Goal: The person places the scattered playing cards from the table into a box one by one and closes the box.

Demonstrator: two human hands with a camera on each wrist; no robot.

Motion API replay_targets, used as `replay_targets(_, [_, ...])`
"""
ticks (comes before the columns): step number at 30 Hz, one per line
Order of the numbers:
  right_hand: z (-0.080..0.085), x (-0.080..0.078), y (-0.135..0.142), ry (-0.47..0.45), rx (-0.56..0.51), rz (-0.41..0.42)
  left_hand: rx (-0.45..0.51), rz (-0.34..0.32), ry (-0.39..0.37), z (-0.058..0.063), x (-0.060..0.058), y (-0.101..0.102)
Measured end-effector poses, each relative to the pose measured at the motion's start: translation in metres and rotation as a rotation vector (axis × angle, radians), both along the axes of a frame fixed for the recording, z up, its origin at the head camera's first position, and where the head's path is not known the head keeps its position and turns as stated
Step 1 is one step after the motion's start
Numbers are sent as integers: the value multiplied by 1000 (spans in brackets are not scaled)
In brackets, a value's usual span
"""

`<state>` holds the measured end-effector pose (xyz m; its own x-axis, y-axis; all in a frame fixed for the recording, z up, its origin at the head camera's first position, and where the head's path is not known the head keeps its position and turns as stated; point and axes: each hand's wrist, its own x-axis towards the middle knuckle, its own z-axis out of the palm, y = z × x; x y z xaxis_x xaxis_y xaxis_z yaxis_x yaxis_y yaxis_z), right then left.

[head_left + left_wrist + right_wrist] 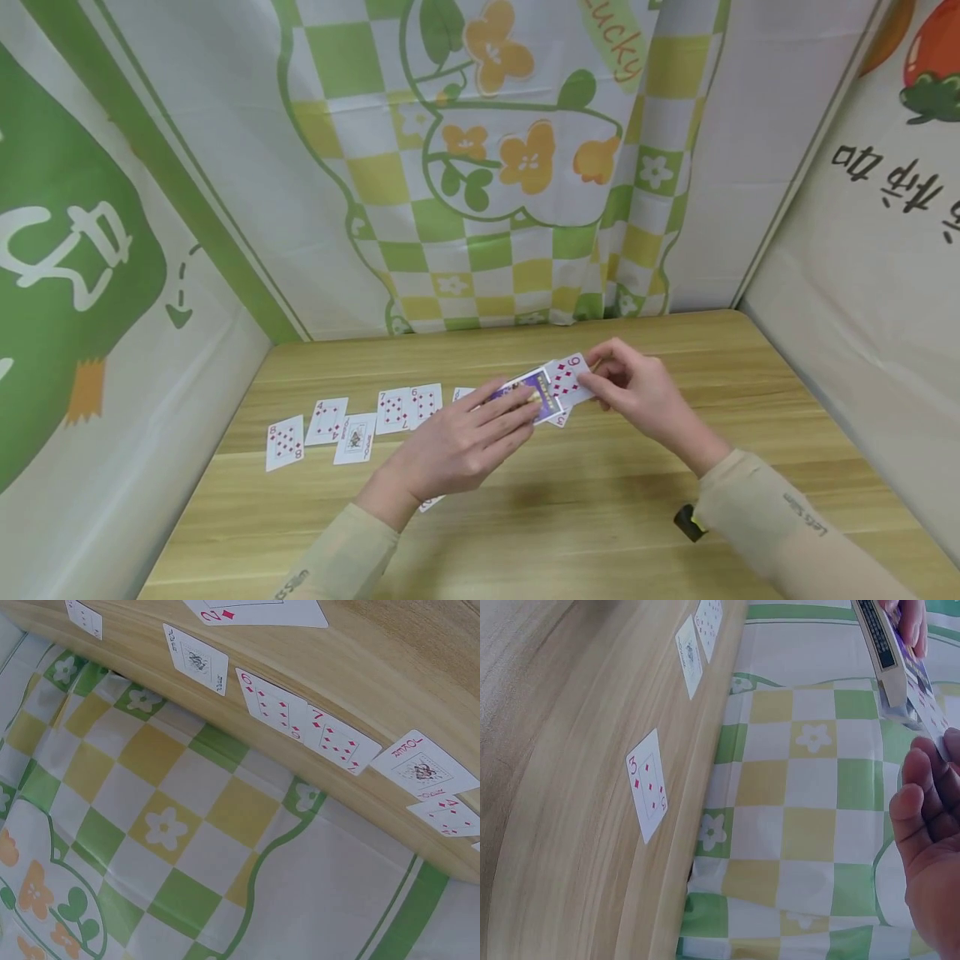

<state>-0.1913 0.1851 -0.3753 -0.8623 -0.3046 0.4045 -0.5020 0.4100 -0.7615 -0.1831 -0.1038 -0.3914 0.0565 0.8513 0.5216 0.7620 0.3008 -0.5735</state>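
Observation:
My left hand (465,442) holds a purple card box (553,407) with a white border, its fingers lying across the front. At the box's open right end, my right hand (637,387) pinches a nine of diamonds (567,379) between thumb and fingers. Part of that card overlaps the box. In the right wrist view, the card (928,716) sticks out of the box (885,660), and the right hand (934,832) grips its outer edge. Below them on the table lies a three of diamonds (646,787), mostly covered in the head view.
Face-up cards lie along the wooden table (570,533): an eight (285,443), a four (327,422), a joker (355,439), a seven (393,411), a six (426,406) and another joker (197,660). A two of diamonds (259,611) is nearer me. A patterned curtain (480,258) hangs behind.

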Motion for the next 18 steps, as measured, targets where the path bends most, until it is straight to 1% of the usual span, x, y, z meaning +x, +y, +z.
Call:
replay_targets(5, [-2, 1, -3, 70, 12, -27, 0, 3, 3, 0, 0, 0])
replay_targets(10, [-5, 1, -4, 102, 34, -38, 1, 3, 2, 0, 0, 0])
replay_targets(18, [-6, 2, -5, 224, 83, 11, 2, 6, 4, 0, 0, 1])
